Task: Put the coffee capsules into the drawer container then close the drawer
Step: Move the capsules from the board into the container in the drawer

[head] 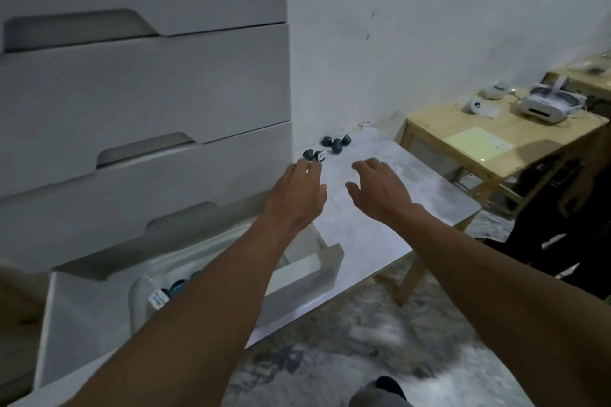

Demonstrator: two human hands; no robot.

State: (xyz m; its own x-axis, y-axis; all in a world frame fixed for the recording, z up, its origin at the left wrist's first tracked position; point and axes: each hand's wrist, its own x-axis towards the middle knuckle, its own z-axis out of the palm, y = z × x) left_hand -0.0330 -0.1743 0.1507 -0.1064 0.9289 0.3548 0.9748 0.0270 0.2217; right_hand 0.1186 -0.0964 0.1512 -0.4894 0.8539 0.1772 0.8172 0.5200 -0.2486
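Now both arms reach toward twelve o'clock, palms down, empty: left hand [297, 195], fingers straight, just short of two capsules [314, 155] on the table [413, 188], one tipped sideways; right hand [380, 190] loosely curled.

View: a single wide-angle camera, worn on the person's head.
Facing: forward and down, across both forearms to the grey table [429, 195] and the white wall [429, 26] behind it.
Nearness: close in. The forearms rise from 6 o'clock, and the left hand [297, 195] and right hand [380, 188] sit near centre.
Left side: the drawer unit [142, 92] fills 9 to 12 o'clock, and its open drawer [86, 324] is seen from above at 8 o'clock.
Far reach: coffee capsules [336, 145] lie just past the hands toward 12 o'clock, and a wooden table [479, 142] stands at 3 o'clock.
Foot of frame: floor [330, 340] at 5 o'clock.
Lens: straight edges lean and bow.
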